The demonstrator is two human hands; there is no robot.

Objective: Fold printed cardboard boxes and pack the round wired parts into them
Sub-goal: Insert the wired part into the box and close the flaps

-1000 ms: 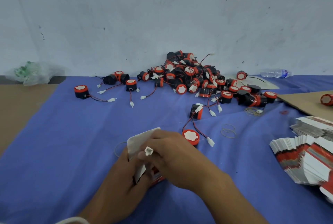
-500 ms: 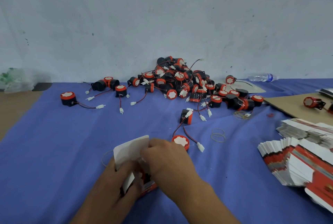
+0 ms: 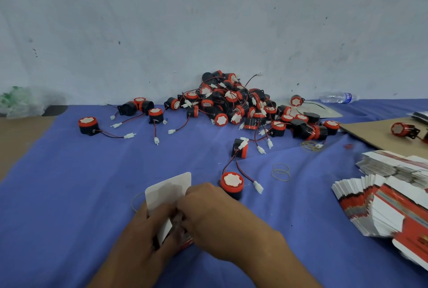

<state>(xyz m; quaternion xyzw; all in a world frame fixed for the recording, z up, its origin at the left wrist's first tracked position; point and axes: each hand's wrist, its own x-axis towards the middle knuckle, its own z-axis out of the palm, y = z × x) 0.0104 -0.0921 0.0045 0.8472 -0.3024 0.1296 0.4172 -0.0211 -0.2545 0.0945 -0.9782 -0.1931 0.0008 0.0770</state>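
I'm seeing the left hand (image 3: 148, 236) gripping the box (image 3: 169, 189) near the front of the blue cloth (image 3: 69, 195), fingers curled round its side, white flap standing up. The right hand (image 3: 220, 220) is sitting at the box mouth, fingers curled. It's blurred there, so I can't tell what it's pinching. One round part (image 3: 231, 182) is sitting just beside the right hand. The pile of parts (image 3: 231, 102) is lying against the wall. Flat boxes (image 3: 382, 206) are fanning out far right.
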